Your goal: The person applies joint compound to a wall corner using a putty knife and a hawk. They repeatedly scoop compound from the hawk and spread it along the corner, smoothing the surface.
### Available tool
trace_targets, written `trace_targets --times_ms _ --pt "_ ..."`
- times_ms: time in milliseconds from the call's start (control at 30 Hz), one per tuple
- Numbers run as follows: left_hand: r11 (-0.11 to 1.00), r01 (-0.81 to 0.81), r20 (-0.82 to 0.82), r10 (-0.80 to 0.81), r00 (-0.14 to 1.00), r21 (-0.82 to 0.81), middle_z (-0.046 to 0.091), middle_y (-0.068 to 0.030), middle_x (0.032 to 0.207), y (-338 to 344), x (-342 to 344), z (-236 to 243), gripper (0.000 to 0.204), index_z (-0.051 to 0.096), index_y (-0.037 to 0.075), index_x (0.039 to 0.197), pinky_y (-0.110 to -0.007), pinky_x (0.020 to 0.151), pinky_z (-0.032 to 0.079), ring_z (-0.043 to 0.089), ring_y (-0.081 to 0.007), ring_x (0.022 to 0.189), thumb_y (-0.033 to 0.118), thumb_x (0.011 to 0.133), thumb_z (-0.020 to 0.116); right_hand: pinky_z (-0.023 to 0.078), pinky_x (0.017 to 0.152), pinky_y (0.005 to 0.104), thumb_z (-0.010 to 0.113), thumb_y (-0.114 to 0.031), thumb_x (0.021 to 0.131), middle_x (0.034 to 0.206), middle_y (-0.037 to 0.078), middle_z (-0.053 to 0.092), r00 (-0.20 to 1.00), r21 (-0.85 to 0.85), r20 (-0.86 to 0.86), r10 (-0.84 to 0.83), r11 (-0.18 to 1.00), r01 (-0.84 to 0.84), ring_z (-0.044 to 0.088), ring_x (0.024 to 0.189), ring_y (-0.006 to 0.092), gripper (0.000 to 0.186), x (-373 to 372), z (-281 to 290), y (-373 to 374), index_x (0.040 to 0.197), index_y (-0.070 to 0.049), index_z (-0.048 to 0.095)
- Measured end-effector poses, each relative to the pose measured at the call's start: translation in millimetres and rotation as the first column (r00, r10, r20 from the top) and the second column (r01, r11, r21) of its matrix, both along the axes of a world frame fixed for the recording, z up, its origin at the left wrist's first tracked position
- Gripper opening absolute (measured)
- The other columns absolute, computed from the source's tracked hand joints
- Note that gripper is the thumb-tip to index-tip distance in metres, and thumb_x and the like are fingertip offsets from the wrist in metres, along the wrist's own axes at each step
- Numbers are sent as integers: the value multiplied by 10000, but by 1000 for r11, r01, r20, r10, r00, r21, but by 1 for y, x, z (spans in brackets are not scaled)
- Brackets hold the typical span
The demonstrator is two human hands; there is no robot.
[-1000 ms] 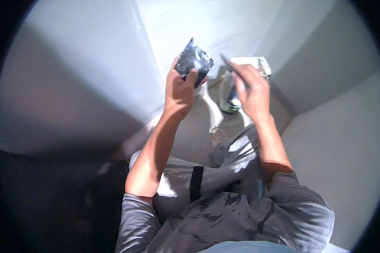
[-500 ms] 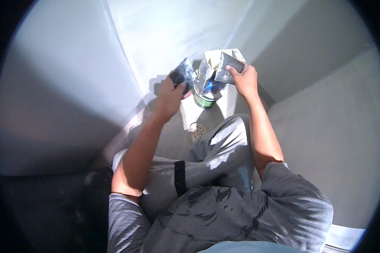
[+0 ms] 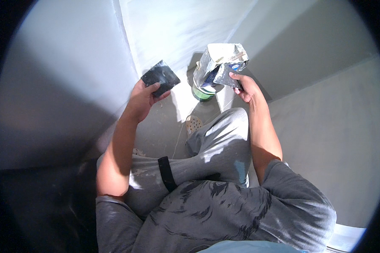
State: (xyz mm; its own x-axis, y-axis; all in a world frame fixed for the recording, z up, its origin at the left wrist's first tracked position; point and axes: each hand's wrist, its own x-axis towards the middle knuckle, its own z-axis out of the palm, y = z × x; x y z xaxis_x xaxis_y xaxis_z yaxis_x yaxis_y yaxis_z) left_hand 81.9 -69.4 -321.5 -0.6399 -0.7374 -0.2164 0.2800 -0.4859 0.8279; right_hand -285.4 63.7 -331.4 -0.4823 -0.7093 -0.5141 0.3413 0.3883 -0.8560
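My left hand (image 3: pixel 143 100) is closed on a dark, square, flat putty scraper (image 3: pixel 162 74), its thumb on top and a few pale smears on the blade. My right hand (image 3: pixel 250 87) pinches a second flat scraper (image 3: pixel 225 77), greyer and smeared with white. That blade is at the near right side of a cut-open box (image 3: pixel 205 69), whose rim and inside are coated with whitish paste. Beneath the box stands a round white bucket with a green band (image 3: pixel 203 95). Whether the right blade touches the box I cannot tell.
Grey-white walls stand close at the left (image 3: pixel 67 71) and right (image 3: pixel 325 97), with a brightly lit wall (image 3: pixel 169 29) ahead. My bent legs (image 3: pixel 215 143) and a beige perforated shoe (image 3: pixel 193 124) are near the bucket. A dark area lies at lower left.
My left hand has moved left, away from the box, and its scraper now lies flatter to view. My right hand has dropped slightly with its scraper, from the box's opening to its near side.
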Motion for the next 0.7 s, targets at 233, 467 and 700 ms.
trace_targets --times_ms 233,467,700 --pt "994 -22 40 26 999 -109 624 -181 1275 -35 32 -10 425 438 -58 1363 -467 1097 540 658 -278 1161 147 1021 583 515 478 191 799 -241 879 915 10 719 988 -152 -68 142 977 -151 688 715 74 337 53 40 12 1120 -46 667" --pt "930 -173 -120 141 983 -323 698 -104 1134 -24 91 79 212 624 -11 1171 -435 855 637 709 -238 1018 115 1000 627 476 426 184 790 -275 897 936 45 699 915 -387 -171 364 830 -402 636 630 57 369 77 82 -63 1124 -30 634" --pt "814 -77 -251 -87 964 -576 660 -231 1241 -10 122 190 407 447 -116 1393 -414 770 690 732 -305 1048 72 1041 530 572 782 292 771 -278 914 1050 64 696 869 -574 -107 484 683 -451 678 908 125 404 107 76 -94 1192 -18 634"
